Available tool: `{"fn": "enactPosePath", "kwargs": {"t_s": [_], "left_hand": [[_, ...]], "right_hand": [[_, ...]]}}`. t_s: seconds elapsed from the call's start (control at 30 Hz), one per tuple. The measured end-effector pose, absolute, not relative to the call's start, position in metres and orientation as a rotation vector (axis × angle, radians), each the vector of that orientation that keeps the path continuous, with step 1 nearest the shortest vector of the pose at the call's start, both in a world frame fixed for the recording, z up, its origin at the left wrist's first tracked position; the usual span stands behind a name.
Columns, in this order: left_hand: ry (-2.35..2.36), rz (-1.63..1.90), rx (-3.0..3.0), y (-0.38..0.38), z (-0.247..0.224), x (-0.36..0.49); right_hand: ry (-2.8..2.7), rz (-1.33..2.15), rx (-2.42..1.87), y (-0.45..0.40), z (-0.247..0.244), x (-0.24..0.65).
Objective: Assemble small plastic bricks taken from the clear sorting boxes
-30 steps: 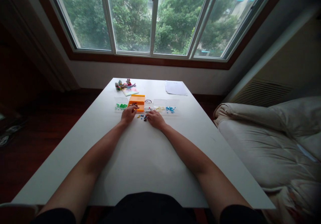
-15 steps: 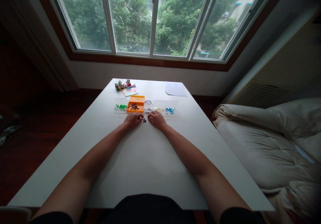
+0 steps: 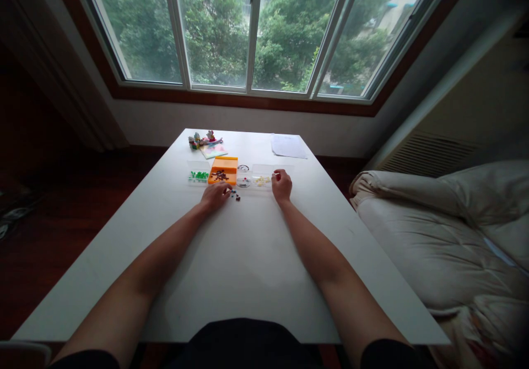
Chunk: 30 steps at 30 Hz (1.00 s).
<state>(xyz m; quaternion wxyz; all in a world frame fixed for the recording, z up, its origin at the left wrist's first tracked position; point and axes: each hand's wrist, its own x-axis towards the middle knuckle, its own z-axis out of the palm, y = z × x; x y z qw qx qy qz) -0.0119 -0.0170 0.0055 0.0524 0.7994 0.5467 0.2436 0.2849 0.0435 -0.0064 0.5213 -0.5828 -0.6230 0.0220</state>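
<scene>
Since half a second ago, the right hand [image 3: 282, 186] has shifted from the middle of the frame toward the right, to the right end of a clear case [image 3: 264, 168], where it now covers the blue pieces seen there before. Meanwhile the left hand [image 3: 215, 194] has drawn slightly leftward, leaving more of the loose pieces [image 3: 235, 196] in view.

These loose pieces, dark and blue, lie on the white table [image 3: 248, 264] near the centre of the frame, just beside the left fingertips; they are too small to show which way each one points. The left fingers are bent with the thumb near them; whether they pinch anything cannot be told. The right fingers are curled over the case, and what they grip, if anything, cannot be made out either.

Above the left hand, the orange box [image 3: 225, 163] stands open, its lid toward the top of the frame and its tray of brown pieces [image 3: 220, 175] toward the bottom, the fold between them running left to right. To its left are green pieces [image 3: 199, 175]. The clear case has its long axis running left to right, with pale yellow pieces [image 3: 262, 180] in its left part.
</scene>
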Motion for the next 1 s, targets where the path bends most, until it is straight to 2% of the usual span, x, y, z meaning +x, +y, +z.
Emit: {"fn": "enactPosePath", "kwargs": {"t_s": [0.13, 0.53, 1.0], "left_hand": [[1.659, 0.766, 2.438, -0.018, 0.007, -0.012], [1.555, 0.842, 2.499, -0.014, 0.0, -0.014], [1.652, 0.807, 2.493, -0.011, -0.002, -0.013]], "right_hand": [[-1.401, 0.04, -1.421, 0.049, -0.01, 0.293], [-1.667, 0.16, -1.331, 0.027, -0.003, 0.263], [-1.728, 0.183, -1.216, 0.023, -0.005, 0.255]]}}
